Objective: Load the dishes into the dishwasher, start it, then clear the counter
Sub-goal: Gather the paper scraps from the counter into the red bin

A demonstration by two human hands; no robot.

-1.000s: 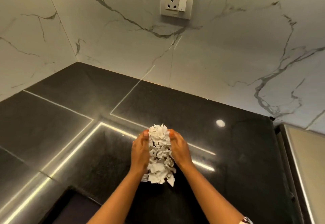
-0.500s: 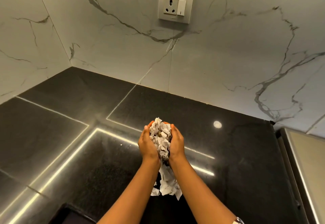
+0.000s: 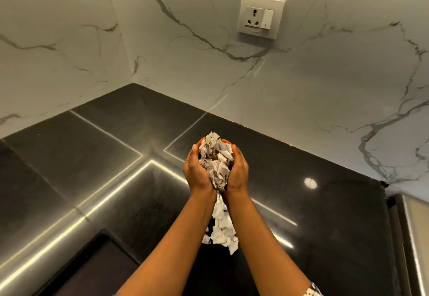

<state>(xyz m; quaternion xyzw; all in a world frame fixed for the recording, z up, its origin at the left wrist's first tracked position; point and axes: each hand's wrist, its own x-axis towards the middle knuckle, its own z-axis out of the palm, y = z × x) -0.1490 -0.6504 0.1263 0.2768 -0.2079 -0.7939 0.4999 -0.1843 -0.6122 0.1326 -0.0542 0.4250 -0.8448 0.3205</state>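
Note:
A heap of crumpled white paper scraps (image 3: 216, 161) sits cupped between my left hand (image 3: 197, 172) and my right hand (image 3: 238, 171), lifted above the black polished counter (image 3: 92, 156). Both palms press inward around the wad, and a small brown bit shows among the scraps. More white scraps (image 3: 222, 228) hang or lie below my wrists, between my forearms; whether they touch the counter I cannot tell.
White marble walls meet in a corner at the back left. A wall socket with a switch (image 3: 261, 17) is mounted above the counter. A dark recess (image 3: 92, 270) opens at the counter's front left. A pale metallic edge (image 3: 413, 237) borders the right.
My hands have closed together around the paper scraps and raised them off the counter. The view has shifted so the corner sits further right.

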